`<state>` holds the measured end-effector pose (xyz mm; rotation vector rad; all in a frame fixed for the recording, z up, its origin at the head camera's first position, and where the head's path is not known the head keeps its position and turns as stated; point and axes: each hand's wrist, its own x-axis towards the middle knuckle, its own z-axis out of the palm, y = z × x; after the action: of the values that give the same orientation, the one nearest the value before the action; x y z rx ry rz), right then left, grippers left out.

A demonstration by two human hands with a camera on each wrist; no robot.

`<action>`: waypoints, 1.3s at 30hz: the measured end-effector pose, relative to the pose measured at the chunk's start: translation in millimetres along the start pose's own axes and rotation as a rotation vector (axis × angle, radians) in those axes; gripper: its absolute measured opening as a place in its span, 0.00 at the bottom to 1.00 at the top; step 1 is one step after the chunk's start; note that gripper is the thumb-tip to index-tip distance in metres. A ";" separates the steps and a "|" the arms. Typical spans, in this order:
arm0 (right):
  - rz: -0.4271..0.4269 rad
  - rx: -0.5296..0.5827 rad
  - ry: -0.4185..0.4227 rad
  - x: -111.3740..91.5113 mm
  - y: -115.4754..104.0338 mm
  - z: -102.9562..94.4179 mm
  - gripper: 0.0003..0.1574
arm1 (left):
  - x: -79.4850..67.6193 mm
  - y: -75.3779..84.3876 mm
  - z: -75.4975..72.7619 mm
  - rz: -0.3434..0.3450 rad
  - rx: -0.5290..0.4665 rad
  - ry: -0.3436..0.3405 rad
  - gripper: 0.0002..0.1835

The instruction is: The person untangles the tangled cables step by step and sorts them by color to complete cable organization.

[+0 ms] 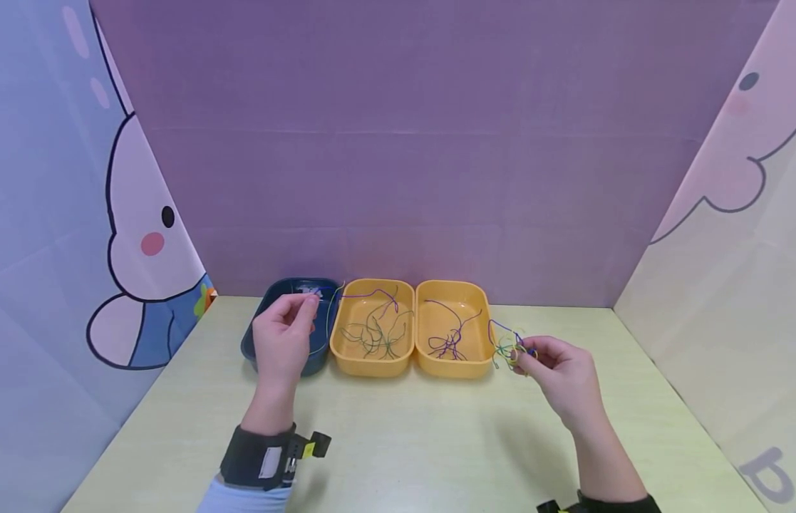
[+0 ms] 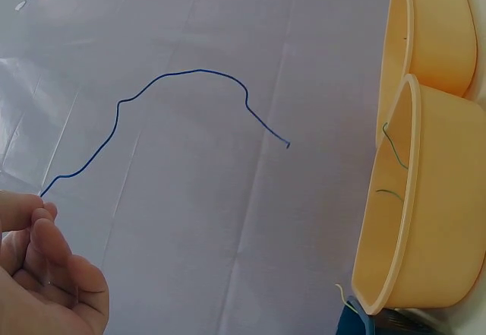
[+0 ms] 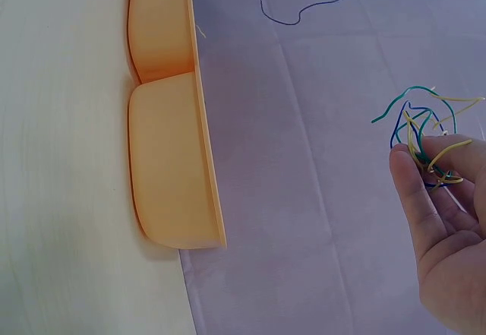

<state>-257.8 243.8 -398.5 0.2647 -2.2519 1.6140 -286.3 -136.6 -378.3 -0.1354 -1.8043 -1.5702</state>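
My left hand (image 1: 282,342) pinches one end of a single blue wire (image 2: 200,71) between thumb and forefinger. From there the wire arcs rightward, overlapping the middle box in the head view, its far end loose. Off to the right, my right hand (image 1: 567,377) holds a small tangle of green, yellow and blue wires (image 3: 416,115) at its fingertips, beside the right-hand box. Green wires (image 1: 375,338) lie in the middle yellow box (image 1: 372,368), and several blue-purple wires (image 1: 450,344) in the right yellow box (image 1: 455,369).
A dark blue box (image 1: 312,367) stands at the left end of the row, partly hidden behind my left hand, with a yellow wire (image 1: 329,320) at its right rim. The three boxes sit side by side on a pale table (image 1: 423,442), before a purple backdrop (image 1: 410,178).
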 end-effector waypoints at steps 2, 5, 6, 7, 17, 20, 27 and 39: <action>-0.004 0.007 -0.002 0.0 -0.2 -0.2 0.07 | -1.2 5.3 0.0 -0.001 0.008 0.001 0.08; -0.005 0.020 -0.003 0.2 -0.1 -0.2 0.08 | -1.0 4.3 1.1 0.001 0.001 0.000 0.08; -0.003 0.026 -0.004 0.4 0.0 -0.1 0.08 | -1.1 3.4 1.9 0.003 0.002 -0.002 0.08; 0.000 0.029 -0.005 0.3 -0.1 -0.2 0.08 | -1.1 2.5 3.2 0.004 0.003 -0.007 0.07; 0.023 0.017 -0.010 -6.7 -28.6 2.9 0.08 | 1.6 -12.3 28.9 0.058 0.048 -0.122 0.09; 0.019 0.002 -0.009 -8.8 -38.0 3.7 0.07 | 6.3 -11.8 40.1 0.101 0.054 -0.155 0.08; 0.016 0.032 -0.011 -3.9 -22.6 1.1 0.08 | 13.0 -15.4 72.9 0.178 0.103 -0.263 0.05; 0.005 0.053 -0.022 -4.8 -25.6 2.5 0.08 | 1.2 -30.1 124.3 0.112 0.261 -0.454 0.06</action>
<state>-244.9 232.6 -378.7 0.2921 -2.2297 1.6826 -358.3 -33.3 -400.9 -0.4926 -2.2884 -1.2802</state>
